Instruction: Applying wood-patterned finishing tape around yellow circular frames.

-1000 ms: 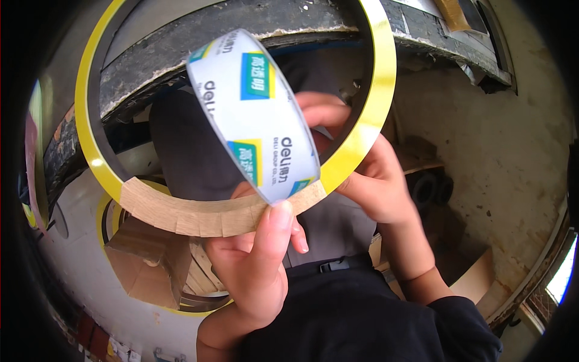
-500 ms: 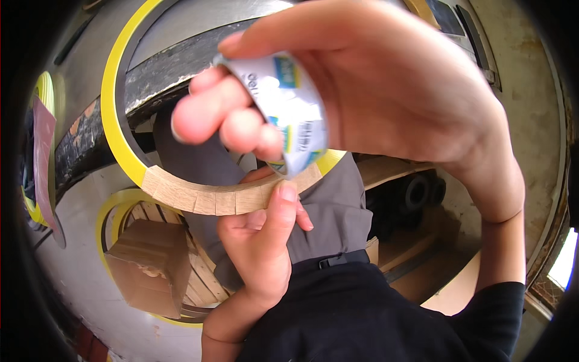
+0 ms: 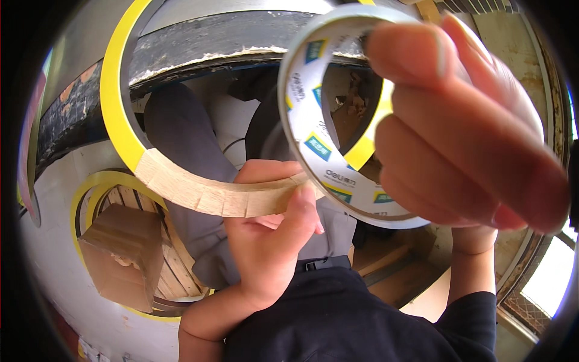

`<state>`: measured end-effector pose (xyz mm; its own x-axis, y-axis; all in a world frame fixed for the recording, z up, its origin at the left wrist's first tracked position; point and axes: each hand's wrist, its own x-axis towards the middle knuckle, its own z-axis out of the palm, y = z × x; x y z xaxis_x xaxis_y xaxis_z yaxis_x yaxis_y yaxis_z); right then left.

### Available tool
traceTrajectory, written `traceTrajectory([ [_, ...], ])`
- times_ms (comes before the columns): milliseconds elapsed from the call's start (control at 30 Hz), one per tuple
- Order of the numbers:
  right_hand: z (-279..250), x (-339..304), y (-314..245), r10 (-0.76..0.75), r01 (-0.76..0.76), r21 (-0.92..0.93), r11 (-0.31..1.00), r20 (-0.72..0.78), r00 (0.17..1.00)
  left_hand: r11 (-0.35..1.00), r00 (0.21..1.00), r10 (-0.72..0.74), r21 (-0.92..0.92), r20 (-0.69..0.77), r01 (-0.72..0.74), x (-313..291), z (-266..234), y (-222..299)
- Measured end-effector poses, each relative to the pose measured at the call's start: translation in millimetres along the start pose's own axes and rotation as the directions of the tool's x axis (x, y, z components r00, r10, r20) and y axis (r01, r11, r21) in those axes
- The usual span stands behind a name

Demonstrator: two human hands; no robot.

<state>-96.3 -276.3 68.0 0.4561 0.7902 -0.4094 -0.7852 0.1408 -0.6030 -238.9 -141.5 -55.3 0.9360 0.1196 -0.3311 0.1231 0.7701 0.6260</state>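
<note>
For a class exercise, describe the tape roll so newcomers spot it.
Start with the large yellow ring in the left hand. In front of its right side, the right hand holds the tape roll. Unlike the ring's dark inner wall, its own is white with blue patches.
</note>
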Motion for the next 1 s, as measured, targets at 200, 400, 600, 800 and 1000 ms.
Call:
traceTrajectory([
  [200,12,-13,16,-0.197,0.193,-0.197,0.961,0.002,0.98,0.983,0.982,0.181,0.01,0.061,-0.182,6,-13,-26],
  [400,27,-40,21,-0.083,0.074,-0.198,0.977,-0.034,0.996,0.957,0.944,0.26,0.077,0.204,-0.28,21,-20,-8],
  [600,10,-48,42,-0.048,0.065,-0.251,0.966,0.073,0.996,0.869,0.848,0.339,0.21,0.408,-0.448,36,-39,-9],
  [800,5,-62,40,0.106,-0.124,-0.23,0.965,-0.088,0.99,0.822,0.78,0.366,0.216,0.507,-0.526,48,-40,-10],
  [1000,28,-3,-12,0.739,-0.859,0.028,0.511,-0.526,0.422,0.843,0.785,0.394,0.153,0.478,-0.517,50,-38,-20],
])
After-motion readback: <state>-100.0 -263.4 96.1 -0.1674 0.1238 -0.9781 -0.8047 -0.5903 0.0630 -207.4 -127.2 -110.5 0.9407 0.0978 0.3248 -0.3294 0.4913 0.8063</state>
